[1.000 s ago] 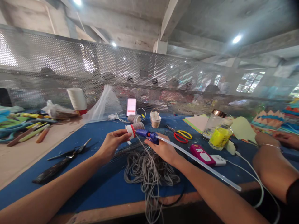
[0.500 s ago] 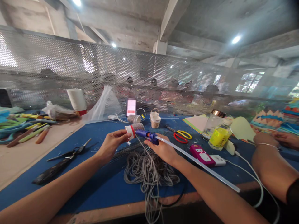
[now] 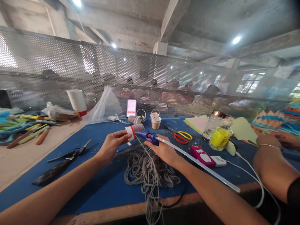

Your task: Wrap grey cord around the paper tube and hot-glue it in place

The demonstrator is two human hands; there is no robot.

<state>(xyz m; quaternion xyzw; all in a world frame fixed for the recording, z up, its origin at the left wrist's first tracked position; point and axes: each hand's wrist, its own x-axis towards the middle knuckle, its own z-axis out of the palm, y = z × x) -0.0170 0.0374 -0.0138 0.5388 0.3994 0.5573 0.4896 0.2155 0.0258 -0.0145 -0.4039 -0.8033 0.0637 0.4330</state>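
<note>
My left hand [image 3: 114,143] is closed on a paper cup [image 3: 129,132] with a red band, tipped on its side, its far part wrapped in grey cord. In my right hand [image 3: 164,149] is a blue hot glue gun [image 3: 147,135], its nozzle at the cup beside the cord. A long clear glue stick [image 3: 199,164] sticks out of the gun's back and runs over my right forearm. From the cup a strand of grey cord [image 3: 150,153] drops to a loose heap of grey cord [image 3: 152,172] on the blue table mat, below my hands.
Black-handled scissors [image 3: 67,159] lie left; red and yellow scissors [image 3: 184,137] lie right. Behind stand a small bucket [image 3: 155,120] and a phone [image 3: 131,108]. A purple power strip [image 3: 202,155], yellow bottle [image 3: 219,137] and glass jar [image 3: 212,123] are right, near another person's arm [image 3: 273,165].
My hands, the cup and the glue gun stay almost where they were. The other person's hand at the right has shifted slightly.
</note>
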